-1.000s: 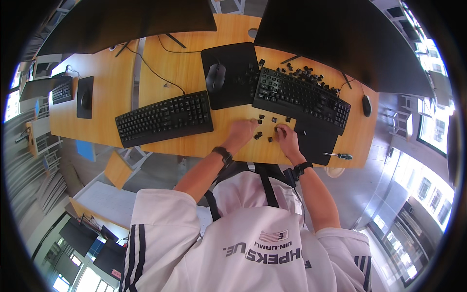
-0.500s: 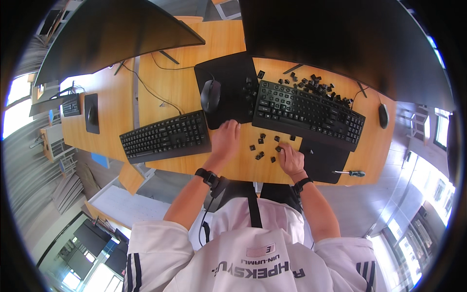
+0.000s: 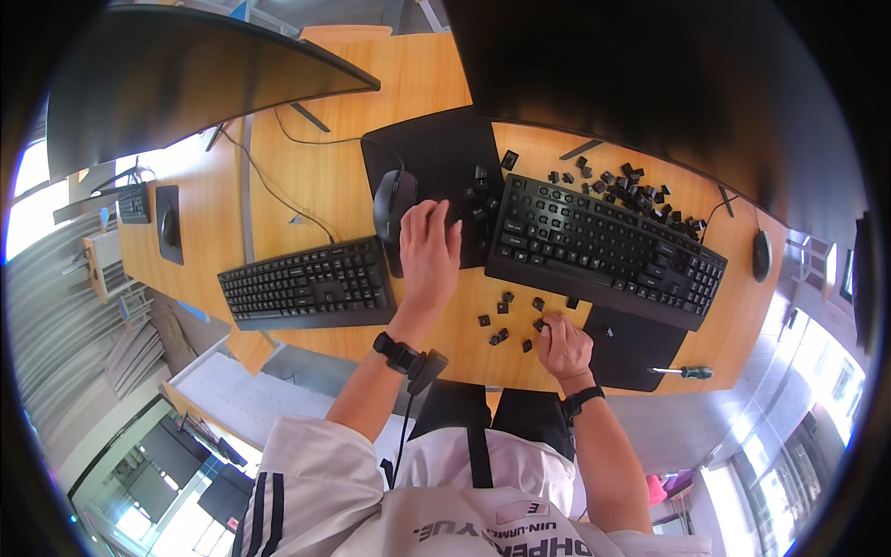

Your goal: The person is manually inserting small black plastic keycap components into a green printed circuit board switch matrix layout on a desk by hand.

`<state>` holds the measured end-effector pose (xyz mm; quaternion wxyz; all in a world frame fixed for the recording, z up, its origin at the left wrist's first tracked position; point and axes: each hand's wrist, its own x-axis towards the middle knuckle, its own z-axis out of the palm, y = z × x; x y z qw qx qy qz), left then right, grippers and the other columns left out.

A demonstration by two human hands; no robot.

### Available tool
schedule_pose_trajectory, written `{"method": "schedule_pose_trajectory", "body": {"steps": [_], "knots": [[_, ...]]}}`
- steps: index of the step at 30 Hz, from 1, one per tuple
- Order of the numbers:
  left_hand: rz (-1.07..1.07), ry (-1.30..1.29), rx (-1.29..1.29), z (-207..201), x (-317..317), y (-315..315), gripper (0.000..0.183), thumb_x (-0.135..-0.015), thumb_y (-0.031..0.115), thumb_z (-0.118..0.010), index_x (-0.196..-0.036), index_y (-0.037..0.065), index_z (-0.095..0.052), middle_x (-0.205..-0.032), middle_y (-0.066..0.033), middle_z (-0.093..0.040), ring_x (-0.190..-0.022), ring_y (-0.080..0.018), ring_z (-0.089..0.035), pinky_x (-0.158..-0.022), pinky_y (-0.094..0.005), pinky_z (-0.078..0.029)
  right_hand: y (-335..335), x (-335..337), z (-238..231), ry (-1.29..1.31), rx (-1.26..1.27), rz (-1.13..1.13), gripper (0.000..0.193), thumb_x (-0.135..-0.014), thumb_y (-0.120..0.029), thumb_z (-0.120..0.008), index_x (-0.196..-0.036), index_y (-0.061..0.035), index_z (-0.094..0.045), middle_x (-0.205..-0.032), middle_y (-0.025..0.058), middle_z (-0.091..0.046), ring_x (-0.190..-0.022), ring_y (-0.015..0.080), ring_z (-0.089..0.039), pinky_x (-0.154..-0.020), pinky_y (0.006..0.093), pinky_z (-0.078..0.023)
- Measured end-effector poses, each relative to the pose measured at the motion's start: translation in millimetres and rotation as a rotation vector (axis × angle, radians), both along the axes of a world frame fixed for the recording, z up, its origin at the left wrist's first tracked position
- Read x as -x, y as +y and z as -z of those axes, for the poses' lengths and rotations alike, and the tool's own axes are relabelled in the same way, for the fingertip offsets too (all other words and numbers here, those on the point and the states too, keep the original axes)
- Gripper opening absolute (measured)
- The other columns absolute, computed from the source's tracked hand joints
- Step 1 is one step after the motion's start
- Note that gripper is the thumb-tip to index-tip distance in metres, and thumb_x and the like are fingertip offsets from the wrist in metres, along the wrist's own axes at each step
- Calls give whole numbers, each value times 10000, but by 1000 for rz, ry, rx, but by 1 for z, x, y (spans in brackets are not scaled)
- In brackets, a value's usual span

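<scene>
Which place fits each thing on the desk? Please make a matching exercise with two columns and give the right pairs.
Things:
1. screwdriver
2. computer mouse
3. loose keycaps
4. left hand

Places:
A. on the wood between the two hands
B. beside the mouse, on the black pad
C. near the desk edge, right of the right hand
D. on the black pad, above the left keyboard

Pairs: 1-C, 2-D, 3-A, 4-B

The person's left hand (image 3: 429,252) stretches forward, palm down, fingers extended and slightly spread, its forearm bare with a dark band at the wrist. The right hand (image 3: 562,342) stays closer in, fingers curled downward, its wrist also banded.
</scene>
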<state>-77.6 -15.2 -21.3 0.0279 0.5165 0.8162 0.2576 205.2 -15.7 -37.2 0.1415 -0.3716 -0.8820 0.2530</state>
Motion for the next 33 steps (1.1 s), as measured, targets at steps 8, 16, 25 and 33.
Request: {"method": "schedule_pose_trajectory", "body": {"steps": [8, 16, 25, 33], "knots": [[-88, -188, -34, 13, 0, -5, 277, -914, 23, -625, -1185, -15, -584, -1074, -118, -600, -976, -295, -598, -837, -358, -518, 1, 0, 2, 19, -10, -2, 128, -837, -68, -598, -961, -35, -587, -863, 87, -658, -600, 249, -626, -516, 317, -495], [-360, -1136, -338, 9, -6, -17, 264, -910, -46, -620, -1173, -23, -608, -1047, -74, -673, -832, -102, -665, -764, -243, -544, 2, 1, 1, 21, -6, -11, 136, -817, -45, -599, -951, -33, -578, -854, 86, -654, -585, 247, -619, -502, 315, -484], [-415, -938, -81, 2, -8, -30, 317, -866, -62, -672, -1172, -8, -609, -1132, -74, -670, -573, -66, -596, -534, -194, -456, 1, 0, 1, 22, -6, -14, 123, -811, -37, -596, -932, -38, -576, -840, 83, -646, -586, 246, -617, -500, 312, -481], [-208, -329, -96, -3, -13, -14, 341, -800, 46, -780, -1121, 109, -685, -1039, -19, -553, -555, -103, -438, -532, -242, -415, 1, 0, 1, 12, -9, -17, 114, -812, -42, -594, -925, -40, -575, -837, 83, -641, -577, 242, -610, -501, 310, -479]]}}
